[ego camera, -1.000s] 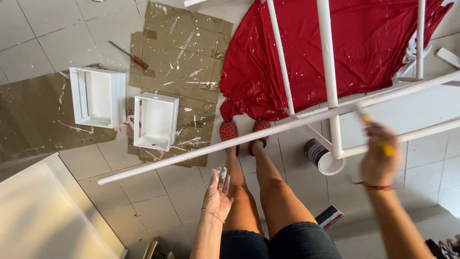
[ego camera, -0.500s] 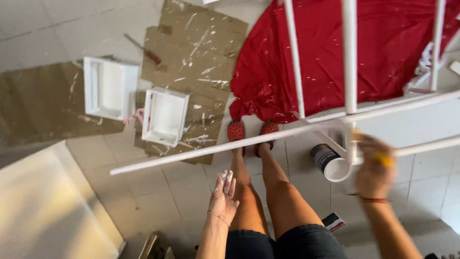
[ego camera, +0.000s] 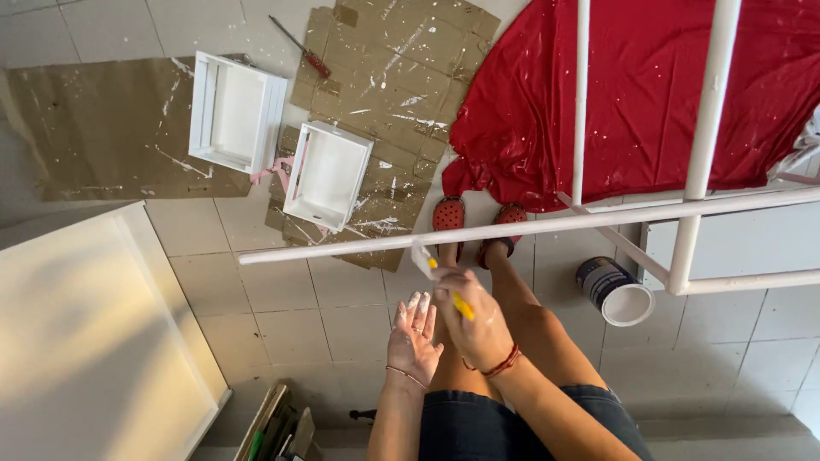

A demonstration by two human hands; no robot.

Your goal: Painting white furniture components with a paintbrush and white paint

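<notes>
Item: brush [ego camera: 442,280], yellow handle, white-loaded tip, held in right hand [ego camera: 475,323] with fingers wrapped around the handle. Tip touches the underside of the white rail [ego camera: 547,227].
Left hand [ego camera: 413,337]: empty, fingers spread, paint-smeared, just beside the right.
Handling, as judged: light strokes along the rail, brush kept lean to avoid drips onto the legs below.
Nearby: paint can [ego camera: 615,292], two white drawers [ego camera: 235,111] on cardboard [ego camera: 393,60], red cloth [ego camera: 641,94].
</notes>
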